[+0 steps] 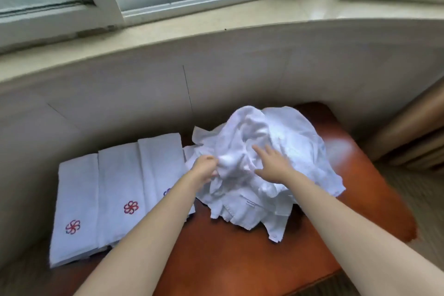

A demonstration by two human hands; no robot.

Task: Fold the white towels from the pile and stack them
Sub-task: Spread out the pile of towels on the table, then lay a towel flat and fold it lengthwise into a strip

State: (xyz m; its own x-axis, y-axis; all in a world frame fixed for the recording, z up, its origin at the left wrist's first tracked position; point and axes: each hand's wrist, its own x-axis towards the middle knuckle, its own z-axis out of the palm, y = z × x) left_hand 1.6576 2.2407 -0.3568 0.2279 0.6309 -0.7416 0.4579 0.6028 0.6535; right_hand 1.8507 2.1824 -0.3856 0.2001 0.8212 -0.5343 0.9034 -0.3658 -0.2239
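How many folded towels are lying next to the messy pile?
3, side by side on the table, left of the pile: the far-left towel, the middle towel and the right towel, partly covered by an arm. More may be hidden underneath them.

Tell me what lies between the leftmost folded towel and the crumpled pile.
Two more folded towels, side by side: the middle towel and the right towel, beside the crumpled pile. Seen in the head view.

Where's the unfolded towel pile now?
Head view, right of centre: the towel pile lies on the brown table, just right of the three folded towels.
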